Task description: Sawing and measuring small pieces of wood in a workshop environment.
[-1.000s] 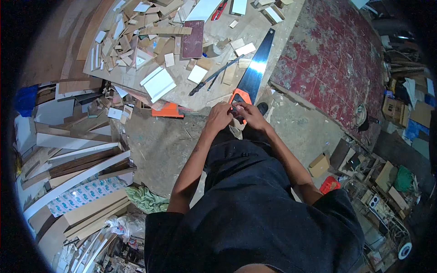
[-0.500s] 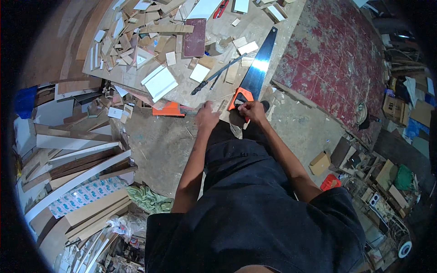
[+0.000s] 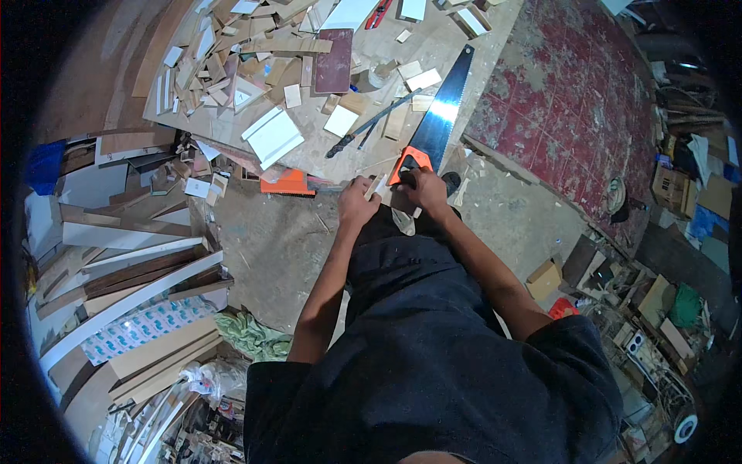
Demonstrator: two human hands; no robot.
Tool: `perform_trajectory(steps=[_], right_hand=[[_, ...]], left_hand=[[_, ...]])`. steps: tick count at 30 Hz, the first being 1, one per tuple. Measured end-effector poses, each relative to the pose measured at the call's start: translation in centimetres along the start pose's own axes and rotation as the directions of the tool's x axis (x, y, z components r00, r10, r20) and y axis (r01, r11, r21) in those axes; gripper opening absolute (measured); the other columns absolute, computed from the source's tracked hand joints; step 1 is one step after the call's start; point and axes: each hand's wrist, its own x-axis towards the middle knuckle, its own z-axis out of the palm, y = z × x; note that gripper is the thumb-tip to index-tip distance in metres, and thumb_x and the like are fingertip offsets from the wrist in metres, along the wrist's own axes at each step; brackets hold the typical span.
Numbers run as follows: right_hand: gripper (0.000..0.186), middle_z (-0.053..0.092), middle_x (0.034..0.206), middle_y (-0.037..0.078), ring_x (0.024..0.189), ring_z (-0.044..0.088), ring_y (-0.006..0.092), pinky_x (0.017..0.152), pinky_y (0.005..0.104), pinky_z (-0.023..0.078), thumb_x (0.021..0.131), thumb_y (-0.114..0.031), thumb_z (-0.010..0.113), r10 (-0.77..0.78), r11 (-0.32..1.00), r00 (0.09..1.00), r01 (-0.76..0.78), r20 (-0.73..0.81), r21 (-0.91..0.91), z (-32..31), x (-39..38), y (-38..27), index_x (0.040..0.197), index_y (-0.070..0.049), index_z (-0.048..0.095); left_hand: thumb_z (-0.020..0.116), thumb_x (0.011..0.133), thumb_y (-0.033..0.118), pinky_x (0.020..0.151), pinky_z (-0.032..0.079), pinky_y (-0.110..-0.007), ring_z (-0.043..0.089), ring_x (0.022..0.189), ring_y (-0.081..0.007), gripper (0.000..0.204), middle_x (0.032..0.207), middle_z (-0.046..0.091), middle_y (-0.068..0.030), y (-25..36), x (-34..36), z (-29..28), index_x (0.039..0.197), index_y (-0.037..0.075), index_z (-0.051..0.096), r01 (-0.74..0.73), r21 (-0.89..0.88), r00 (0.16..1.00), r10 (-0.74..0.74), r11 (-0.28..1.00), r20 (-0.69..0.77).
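My left hand point(image 3: 358, 203) is closed on a small pale wood piece point(image 3: 376, 186) at the near edge of the worktable. Just right of it, my right hand point(image 3: 427, 192) has its fingers closed beside the orange and black handle of a handsaw point(image 3: 439, 127); what they hold is hidden. The saw lies on the table, its blade pointing away. A brownish flat piece point(image 3: 399, 201) shows between my hands, over my lap. Left of the saw rests a long, narrow dark file-like tool point(image 3: 374, 124), and a white-faced board point(image 3: 272, 138) lies farther left.
Wood offcuts crowd the worktable point(image 3: 224, 131) at the far left, with a maroon block point(image 3: 334, 62) and a red tool point(image 3: 377, 14). An orange-handled tool point(image 3: 287, 182) sits by the table's near edge. Boards point(image 3: 131, 321) are stacked at left; clutter lines the right.
My left hand has shifted slightly right, and the wood piece now shows in its fingers. My right hand has turned and moved slightly left against the saw handle.
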Motion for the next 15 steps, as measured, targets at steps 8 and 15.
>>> perform_trajectory(steps=[8, 15], right_hand=[[0.039, 0.066, 0.097, 0.014, 0.093, 0.067, 0.029, 0.068, 0.0434, 0.055, 0.077, -0.034, 0.068, -0.036, 0.928, 0.979, 0.107, 0.2, -0.356, 3.0, 1.6, 0.5, 0.102, -0.005, 0.061], [0.051, 0.064, 0.071, 0.017, 0.064, 0.065, 0.0376, 0.059, 0.0487, 0.052, 0.072, -0.044, 0.072, -0.09, 0.996, 0.988, 0.091, -0.124, 0.001, -2.9, -2.5, 0.8, 0.099, -0.003, 0.057]], left_hand=[[0.066, 0.083, -0.001, 0.065, 0.048, -0.023, 0.058, 0.076, -0.0069, 0.017, 0.087, 0.062, -0.0025, 3.9, -4.0, -5.2, 0.098, 0.002, 0.058, 0.051, -0.682, 0.999, -0.045, 0.729, 0.027], [0.06, 0.086, -0.001, 0.066, 0.047, -0.022, 0.058, 0.075, -0.0068, 0.017, 0.088, 0.062, -0.0005, 7.3, -6.3, -8.4, 0.103, 0.002, 0.061, 0.138, -0.808, 0.989, -0.128, 0.573, 0.078]])
